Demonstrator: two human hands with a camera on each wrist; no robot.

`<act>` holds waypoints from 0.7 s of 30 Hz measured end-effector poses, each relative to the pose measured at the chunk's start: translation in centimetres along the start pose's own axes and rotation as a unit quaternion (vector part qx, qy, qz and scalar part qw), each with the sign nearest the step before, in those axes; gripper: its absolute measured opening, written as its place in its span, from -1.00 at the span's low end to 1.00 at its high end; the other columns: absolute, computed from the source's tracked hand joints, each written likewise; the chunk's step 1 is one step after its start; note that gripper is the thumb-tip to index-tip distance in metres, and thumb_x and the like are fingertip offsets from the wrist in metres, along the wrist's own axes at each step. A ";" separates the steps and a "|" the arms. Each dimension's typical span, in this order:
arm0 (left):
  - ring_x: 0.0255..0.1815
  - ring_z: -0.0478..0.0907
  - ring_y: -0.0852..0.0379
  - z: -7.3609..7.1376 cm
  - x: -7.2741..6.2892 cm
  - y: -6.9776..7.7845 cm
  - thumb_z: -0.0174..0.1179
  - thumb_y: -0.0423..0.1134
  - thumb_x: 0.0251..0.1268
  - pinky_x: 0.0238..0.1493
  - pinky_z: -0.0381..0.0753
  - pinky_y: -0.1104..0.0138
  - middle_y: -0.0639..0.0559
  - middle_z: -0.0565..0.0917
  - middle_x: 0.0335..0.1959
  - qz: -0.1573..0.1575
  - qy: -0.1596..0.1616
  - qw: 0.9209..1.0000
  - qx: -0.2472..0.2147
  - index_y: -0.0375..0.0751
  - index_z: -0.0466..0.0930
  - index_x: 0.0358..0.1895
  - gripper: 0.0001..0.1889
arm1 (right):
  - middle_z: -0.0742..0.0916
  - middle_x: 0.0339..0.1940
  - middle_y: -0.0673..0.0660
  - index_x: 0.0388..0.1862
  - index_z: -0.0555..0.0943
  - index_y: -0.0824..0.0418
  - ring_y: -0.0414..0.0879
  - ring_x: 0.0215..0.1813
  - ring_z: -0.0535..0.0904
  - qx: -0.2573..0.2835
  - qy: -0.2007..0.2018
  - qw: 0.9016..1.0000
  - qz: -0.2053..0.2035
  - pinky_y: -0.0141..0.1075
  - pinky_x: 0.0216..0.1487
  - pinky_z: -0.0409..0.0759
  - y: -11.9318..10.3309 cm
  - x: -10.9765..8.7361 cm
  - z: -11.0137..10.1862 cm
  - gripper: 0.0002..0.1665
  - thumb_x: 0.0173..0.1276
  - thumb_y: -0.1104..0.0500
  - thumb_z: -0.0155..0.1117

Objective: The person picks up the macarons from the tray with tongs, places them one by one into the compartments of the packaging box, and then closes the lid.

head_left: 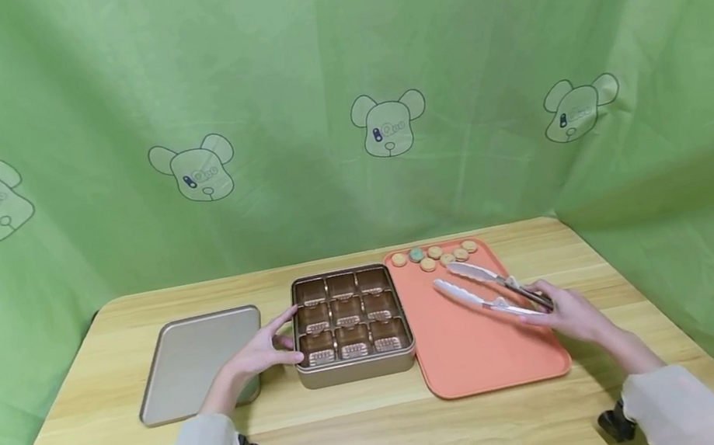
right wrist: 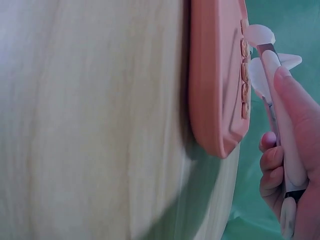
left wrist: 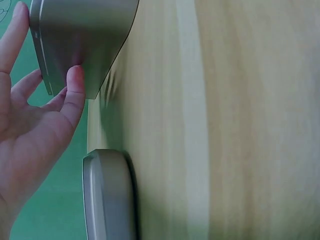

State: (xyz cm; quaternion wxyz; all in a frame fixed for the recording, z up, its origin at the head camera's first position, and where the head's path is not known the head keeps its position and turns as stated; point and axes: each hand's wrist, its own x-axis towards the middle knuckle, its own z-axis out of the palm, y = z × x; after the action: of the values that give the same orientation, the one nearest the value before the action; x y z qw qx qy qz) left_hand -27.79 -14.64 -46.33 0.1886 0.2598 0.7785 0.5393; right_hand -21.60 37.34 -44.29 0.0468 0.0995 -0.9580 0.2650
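Two hands work at a wooden table [head_left: 379,439]. My right hand [head_left: 574,314] grips the handle end of the tongs [head_left: 489,291], fingers curled round both arms. The tongs reach out up and to the left from the hand, over the orange tray [head_left: 486,358], their two white tips spread apart. The tips end just short of the cookies [head_left: 435,255], a small cluster at the tray's far edge, and touch none of them.

My left hand [head_left: 258,353] lies with fingers straight against the left wall of the tin [head_left: 358,368], thumb near its front corner; it holds nothing. The tin sits just left of the tray, with nine brown compartments. Its lid [head_left: 199,363] lies flat beyond the hand, to the left.

From the right wrist the tray shows edge-on [right wrist: 215,90], so the cookies are only a blurred row. From the left wrist, just the tin's outer wall [left wrist: 80,40] and the lid's rim [left wrist: 107,200] can be seen; what the compartments contain is hard to make out in any view.
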 end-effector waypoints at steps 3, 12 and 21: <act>-0.23 0.43 0.07 -0.1 -0.1 0.1 0.33 -0.31 -0.03 -0.37 0.48 0.41 -0.39 0.44 -0.12 -0.002 -0.011 1.000 -0.008 -0.29 -0.23 0.43 0.02 | 0.49 -0.55 0.05 0.06 0.43 0.29 -0.13 -0.50 0.33 -0.009 0.000 1.000 0.007 -0.31 -0.51 0.31 0.0 0.2 0.2 -0.39 0.12 -0.01 0.34; -0.27 0.45 0.09 0.0 0.0 0.4 0.32 -0.33 -0.02 -0.31 0.54 0.36 -0.34 0.50 -0.22 -0.008 -0.014 1.000 -0.016 -0.28 -0.25 0.43 0.02 | 0.46 -0.56 0.06 0.07 0.41 0.31 -0.10 -0.51 0.32 -0.022 -0.005 1.000 0.014 -0.29 -0.52 0.28 -0.3 0.8 0.7 -0.35 0.13 -0.06 0.32; -0.26 0.43 0.09 0.0 -0.1 0.4 0.32 -0.33 -0.02 -0.34 0.52 0.38 -0.37 0.46 -0.15 -0.009 -0.008 1.000 -0.009 -0.28 -0.24 0.43 0.02 | 0.52 -0.48 0.11 0.02 0.41 0.30 -0.08 -0.47 0.35 -0.019 -0.015 0.999 0.025 -0.29 -0.49 0.29 -0.8 1.4 0.8 -0.37 0.13 -0.09 0.30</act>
State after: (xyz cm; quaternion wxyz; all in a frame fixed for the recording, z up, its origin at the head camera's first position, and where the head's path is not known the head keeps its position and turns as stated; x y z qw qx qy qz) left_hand -27.61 -14.63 -45.91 0.2025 0.2554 0.7741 0.5427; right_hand -22.85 36.01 -44.36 0.0282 0.0785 -0.9657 0.2460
